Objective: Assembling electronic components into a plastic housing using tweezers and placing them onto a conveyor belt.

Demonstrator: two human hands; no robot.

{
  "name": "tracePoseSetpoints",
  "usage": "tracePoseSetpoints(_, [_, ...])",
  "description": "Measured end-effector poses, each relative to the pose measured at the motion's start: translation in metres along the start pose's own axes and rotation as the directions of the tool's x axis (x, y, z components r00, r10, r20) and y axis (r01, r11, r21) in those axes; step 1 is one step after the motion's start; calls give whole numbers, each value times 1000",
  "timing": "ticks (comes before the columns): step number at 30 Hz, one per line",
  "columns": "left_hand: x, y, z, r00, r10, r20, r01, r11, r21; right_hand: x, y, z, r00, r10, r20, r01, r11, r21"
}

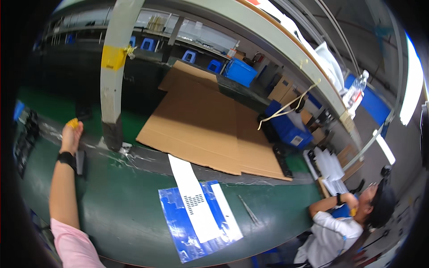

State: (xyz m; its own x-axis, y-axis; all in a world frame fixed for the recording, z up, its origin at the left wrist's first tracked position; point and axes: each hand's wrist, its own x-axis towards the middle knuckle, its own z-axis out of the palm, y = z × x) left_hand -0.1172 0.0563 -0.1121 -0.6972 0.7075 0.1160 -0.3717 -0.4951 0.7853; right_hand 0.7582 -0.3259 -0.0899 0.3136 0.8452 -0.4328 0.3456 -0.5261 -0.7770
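My left hand [71, 134] reaches far out to the left over the green workbench [125, 210]. Its fingers are closed around a small yellow object [72, 122], and a black band sits on the wrist. A dark flat piece [81, 161] lies on the bench just beside my forearm. My right hand is out of the picture. A white perforated strip [192, 198] lies on a blue plastic sheet [196, 221] near the bench's front edge.
A grey post with yellow tape [112, 71] stands behind the bench. Large cardboard sheets [201, 125] lie beyond it, with blue crates [241, 71] behind. Black parts [24, 138] sit at the far left. A seated person in white [339, 228] is at lower right.
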Motion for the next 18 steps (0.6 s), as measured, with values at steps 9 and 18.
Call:
tracePoseSetpoints(9, [-12, 5, 10, 995, -95, -4, 95, 995, -6, -6, -46, -17, 983, -55, -175, 70, 994, 81])
tracePoseSetpoints(18, [0, -2, -8, 994, -103, 26, 104, 994, -44, -19, -40, 6, 946, -23, -324, 126, 946, 300])
